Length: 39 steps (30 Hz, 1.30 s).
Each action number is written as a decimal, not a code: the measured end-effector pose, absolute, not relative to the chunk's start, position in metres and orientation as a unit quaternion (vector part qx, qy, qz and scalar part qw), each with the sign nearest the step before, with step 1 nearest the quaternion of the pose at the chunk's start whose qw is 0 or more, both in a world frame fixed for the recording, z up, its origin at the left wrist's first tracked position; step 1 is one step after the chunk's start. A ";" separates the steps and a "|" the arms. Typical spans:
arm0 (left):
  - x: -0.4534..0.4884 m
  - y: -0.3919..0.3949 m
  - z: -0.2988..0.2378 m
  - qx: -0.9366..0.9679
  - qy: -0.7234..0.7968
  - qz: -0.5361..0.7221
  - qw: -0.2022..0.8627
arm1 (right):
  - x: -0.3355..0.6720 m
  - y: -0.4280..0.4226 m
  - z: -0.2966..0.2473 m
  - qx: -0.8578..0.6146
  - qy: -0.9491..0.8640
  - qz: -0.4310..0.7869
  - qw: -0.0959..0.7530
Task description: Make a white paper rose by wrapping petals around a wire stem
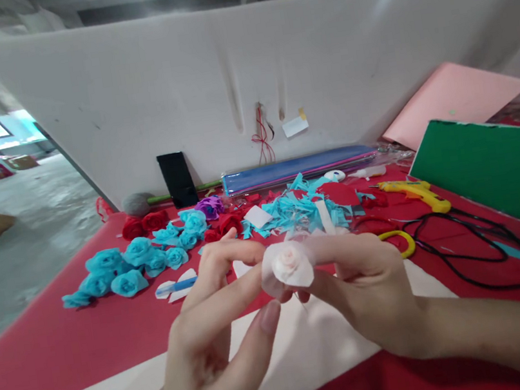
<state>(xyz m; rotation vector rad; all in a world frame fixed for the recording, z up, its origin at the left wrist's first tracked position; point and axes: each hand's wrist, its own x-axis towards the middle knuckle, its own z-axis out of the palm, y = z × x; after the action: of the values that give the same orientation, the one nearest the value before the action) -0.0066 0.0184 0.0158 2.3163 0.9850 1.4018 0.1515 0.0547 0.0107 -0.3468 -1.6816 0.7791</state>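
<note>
A small pale pink paper rose [292, 264] with translucent outer petals is held up in front of me. My right hand [369, 286] pinches it from the right between thumb and forefinger, and a thin stem shows below. My left hand [216, 332] is at the rose's left side. Its forefinger touches the outer petal, while the thumb stays apart just below, so the hand is open. A sheet of white paper [307, 351] lies on the red table [31, 366] under both hands.
Blue paper roses [129, 283] cluster at the left, near red roses [144, 224] and a purple one [210, 207]. Blue paper scraps [298, 209] lie mid-table. A yellow glue gun [416, 192], yellow-handled scissors [401, 243], black cable [451, 264] and green board [495, 166] occupy the right.
</note>
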 end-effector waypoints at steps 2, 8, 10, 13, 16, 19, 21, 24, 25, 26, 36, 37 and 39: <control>-0.006 0.019 0.015 0.783 0.332 0.500 0.165 | 0.151 0.056 0.010 -0.150 -0.729 0.323 0.585; -0.003 0.021 0.013 0.745 0.357 0.524 0.207 | 0.150 0.059 0.008 -0.162 -0.734 0.324 0.574; -0.003 0.021 0.013 0.735 0.365 0.530 0.214 | 0.149 0.059 0.007 -0.166 -0.732 0.331 0.572; -0.004 0.020 0.012 0.727 0.360 0.537 0.234 | 0.149 0.058 0.006 -0.182 -0.724 0.364 0.556; -0.007 0.021 0.010 0.715 0.345 0.545 0.270 | 0.149 0.057 0.006 -0.196 -0.709 0.410 0.539; -0.008 0.023 0.008 0.674 0.358 0.564 0.315 | 0.149 0.058 0.005 -0.189 -0.691 0.450 0.533; -0.008 0.025 0.007 0.647 0.366 0.578 0.337 | 0.149 0.058 0.006 -0.178 -0.677 0.489 0.521; -0.008 0.028 0.006 0.621 0.368 0.587 0.367 | 0.149 0.060 0.008 -0.159 -0.653 0.554 0.491; -0.008 0.028 0.006 0.615 0.371 0.588 0.372 | 0.149 0.060 0.008 -0.154 -0.646 0.574 0.480; -0.008 0.028 0.007 0.613 0.373 0.588 0.372 | 0.149 0.060 0.009 -0.148 -0.639 0.591 0.469; -0.004 0.027 0.010 0.589 0.355 0.583 0.433 | 0.148 0.062 0.006 -0.076 -0.578 0.700 0.413; -0.003 0.027 0.010 0.580 0.361 0.585 0.437 | 0.148 0.063 0.006 -0.074 -0.571 0.709 0.407; -0.001 0.026 0.011 0.567 0.365 0.588 0.446 | 0.147 0.064 0.005 -0.073 -0.555 0.728 0.397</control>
<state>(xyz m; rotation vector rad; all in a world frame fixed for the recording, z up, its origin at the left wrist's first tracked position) -0.0014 0.0258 0.0107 1.4046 0.9038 1.4572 0.1473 0.0638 0.0049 -0.1858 -1.4049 1.8431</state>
